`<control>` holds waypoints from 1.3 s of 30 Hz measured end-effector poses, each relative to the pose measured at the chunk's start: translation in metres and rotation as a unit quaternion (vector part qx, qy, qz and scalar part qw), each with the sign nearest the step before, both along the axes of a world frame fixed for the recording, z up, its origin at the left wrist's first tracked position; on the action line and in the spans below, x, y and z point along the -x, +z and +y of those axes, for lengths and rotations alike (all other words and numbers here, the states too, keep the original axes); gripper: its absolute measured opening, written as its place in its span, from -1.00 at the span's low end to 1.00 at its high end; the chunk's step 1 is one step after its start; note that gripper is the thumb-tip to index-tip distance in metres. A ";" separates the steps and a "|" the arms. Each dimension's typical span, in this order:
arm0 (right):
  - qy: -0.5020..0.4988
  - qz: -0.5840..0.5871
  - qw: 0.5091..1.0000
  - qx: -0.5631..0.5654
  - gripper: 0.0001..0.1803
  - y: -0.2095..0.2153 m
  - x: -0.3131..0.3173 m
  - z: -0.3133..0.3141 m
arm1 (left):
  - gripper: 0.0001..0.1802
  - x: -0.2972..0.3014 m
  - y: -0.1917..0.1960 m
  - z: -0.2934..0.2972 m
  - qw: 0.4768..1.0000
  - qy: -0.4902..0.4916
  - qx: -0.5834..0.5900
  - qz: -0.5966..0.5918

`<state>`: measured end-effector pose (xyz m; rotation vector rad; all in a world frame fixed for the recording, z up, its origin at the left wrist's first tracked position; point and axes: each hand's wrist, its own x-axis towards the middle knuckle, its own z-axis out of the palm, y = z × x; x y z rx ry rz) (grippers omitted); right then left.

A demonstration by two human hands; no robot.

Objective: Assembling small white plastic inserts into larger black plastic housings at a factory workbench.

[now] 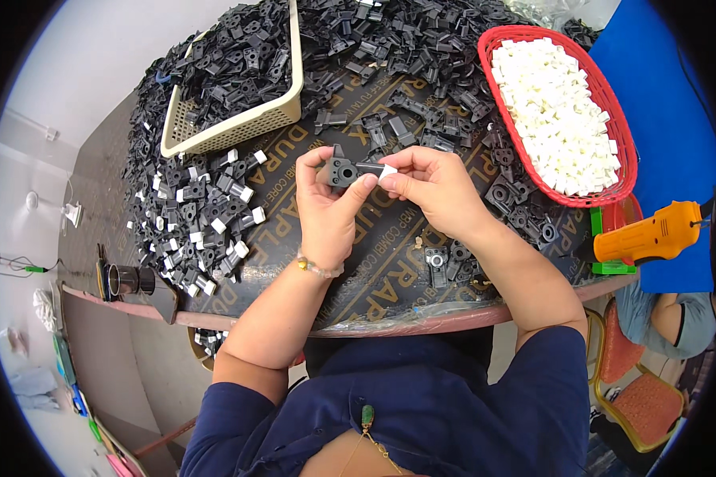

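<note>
Between my two hands, above the middle of the table, is a black plastic bracket (343,172) with a round hole in its plate. My left hand (326,203) is closed on the plate end, thumb and fingers pinching it. At the bracket's narrow right end sits a small white plastic cap (387,171), pinched by the thumb and fingers of my right hand (431,187). The cap touches the tip of the bracket; how far it goes over the tip I cannot tell.
A beige basket (239,127) of black brackets stands at the back left amid a large heap. Capped brackets (215,215) lie left. A red basket (624,151) holds white caps at the right, near an orange tool (652,234). Another person's arm (670,322) shows at the far right.
</note>
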<state>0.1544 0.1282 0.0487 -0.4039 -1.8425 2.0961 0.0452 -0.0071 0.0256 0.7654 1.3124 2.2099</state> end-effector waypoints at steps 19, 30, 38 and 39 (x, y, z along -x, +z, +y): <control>0.096 0.090 0.943 -0.307 -0.17 0.064 0.060 -0.052 | -0.34 0.031 -0.017 0.001 0.853 -0.219 -0.233 -0.413; 0.101 0.138 0.868 -0.467 -0.21 0.049 0.183 -0.111 | -0.50 0.070 -0.053 -0.008 0.868 -0.244 -0.146 -0.406; -0.108 -0.134 0.767 -0.619 -0.83 0.047 0.054 0.056 | -0.39 0.034 -0.022 0.003 0.840 -0.001 0.274 0.468; -0.120 -0.152 0.750 -0.633 -0.85 0.042 0.029 0.075 | -0.41 0.024 -0.024 0.002 0.796 0.008 0.303 0.524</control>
